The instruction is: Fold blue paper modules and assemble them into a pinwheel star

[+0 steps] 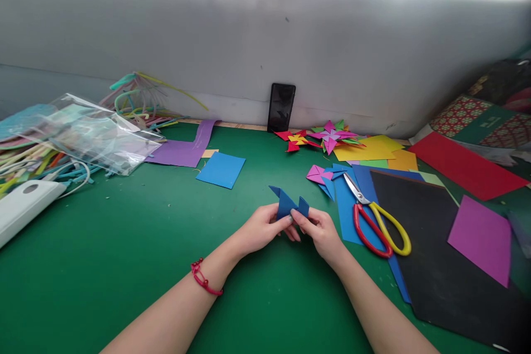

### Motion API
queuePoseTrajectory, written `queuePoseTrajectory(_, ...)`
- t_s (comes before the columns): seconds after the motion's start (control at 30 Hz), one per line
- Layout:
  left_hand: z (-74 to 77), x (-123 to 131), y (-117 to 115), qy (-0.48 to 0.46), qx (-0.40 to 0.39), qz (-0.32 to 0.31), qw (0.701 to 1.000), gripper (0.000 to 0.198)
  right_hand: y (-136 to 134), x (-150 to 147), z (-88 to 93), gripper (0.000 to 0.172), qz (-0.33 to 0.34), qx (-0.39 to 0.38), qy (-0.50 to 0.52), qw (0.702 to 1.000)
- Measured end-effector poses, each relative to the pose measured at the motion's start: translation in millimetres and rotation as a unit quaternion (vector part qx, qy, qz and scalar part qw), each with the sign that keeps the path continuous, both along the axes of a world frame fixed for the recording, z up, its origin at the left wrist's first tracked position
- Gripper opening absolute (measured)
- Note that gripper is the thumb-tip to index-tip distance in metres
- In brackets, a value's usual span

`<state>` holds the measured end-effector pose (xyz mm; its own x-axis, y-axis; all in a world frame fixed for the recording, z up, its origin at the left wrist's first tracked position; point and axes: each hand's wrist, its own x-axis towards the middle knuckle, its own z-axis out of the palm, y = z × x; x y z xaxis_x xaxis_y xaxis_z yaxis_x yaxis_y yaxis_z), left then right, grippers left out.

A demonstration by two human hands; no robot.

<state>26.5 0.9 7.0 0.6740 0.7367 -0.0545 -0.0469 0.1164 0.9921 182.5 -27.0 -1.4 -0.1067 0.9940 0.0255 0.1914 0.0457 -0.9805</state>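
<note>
Between my two hands is a folded piece of blue paper [286, 203], with pointed flaps sticking up at its left and right. My left hand [267, 227] grips its left side, thumb in front. On the right side my right hand [317, 228] pinches it, the thumb pressed near the middle. Fingers cover the lower part of the paper. A flat blue paper square [222, 170] lies beyond my left hand. Past my right hand sits a small folded flower of pink and blue paper [320, 175], beside scissors [369, 207] with red and yellow handles.
Several folded paper stars [331, 135] lie at the back near an upright black phone [281, 107]. Black [440, 254], red [464, 165] and magenta sheets [481, 238] spread over the right. At left are a clear plastic bag [120, 141], coloured strips, purple paper [178, 153] and a white power bank [29, 207].
</note>
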Motion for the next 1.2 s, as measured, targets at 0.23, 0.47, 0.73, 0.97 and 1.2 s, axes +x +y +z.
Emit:
queuePoseTrajectory(0.23,2.0,-0.4,0.0,0.007,-0.011,-0.018,1.000,0.029,1.2,3.3,-3.6,0.041,-0.026,-0.013,0.045,0.999)
queuePoseTrajectory(0.47,-6.4,-2.9,-0.5,0.086,0.059,-0.015,0.994,0.038,-1.4,-0.8,-1.4,0.039,0.026,-0.026,0.028,0.999)
queuePoseTrajectory(0.73,-8.2,-4.8,1.0,0.069,0.060,-0.053,0.994,0.052,-1.2,-0.5,-1.4,0.040,0.029,-0.014,0.016,0.999)
queuePoseTrajectory(0.97,-4.0,-5.7,1.3,0.061,0.027,-0.081,0.994,0.050,-0.7,-0.6,-3.6,0.039,0.025,-0.013,0.027,0.999)
queuePoseTrajectory(1.2,-4.8,-4.6,1.6,0.064,0.026,-0.071,0.995,0.049,-1.0,-2.4,-1.9,0.038,0.035,-0.023,0.043,0.998)
